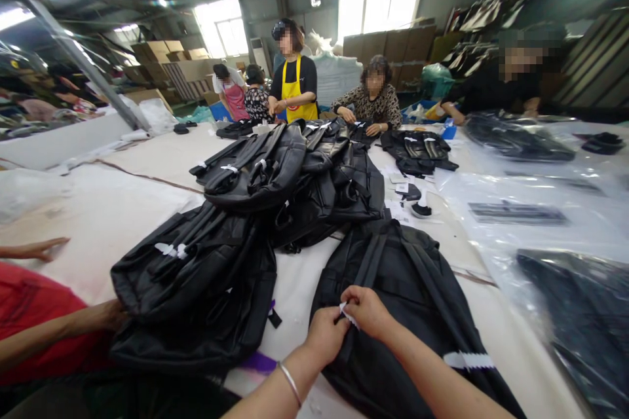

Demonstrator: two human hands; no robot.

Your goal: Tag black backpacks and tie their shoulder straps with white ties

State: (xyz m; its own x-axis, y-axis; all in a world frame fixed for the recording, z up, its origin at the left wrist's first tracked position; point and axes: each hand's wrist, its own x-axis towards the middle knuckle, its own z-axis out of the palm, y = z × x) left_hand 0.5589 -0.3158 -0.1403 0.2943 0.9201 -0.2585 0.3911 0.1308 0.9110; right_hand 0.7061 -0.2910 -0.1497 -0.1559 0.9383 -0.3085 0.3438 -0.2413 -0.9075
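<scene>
- Here, left hand (327, 335) and right hand (369, 313) close together, both gripping a white strip (350, 317) on a black bag (410, 298).
- The bag lies on the desk (132, 200); a second strip (469, 361) sits farther right on it.
- Piled bags (255, 170) stand beyond, to the left.
- A person in a yellow apron (297, 88) stands opposite.

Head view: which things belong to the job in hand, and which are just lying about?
In hand:
- white strip, pinched between left hand and right hand
- near backpack, under both hands
- second strip, on that backpack's strap

Apart from these hands, so probably just lying about:
- piled backpacks
- purple strip
- plastic-wrapped goods
</scene>
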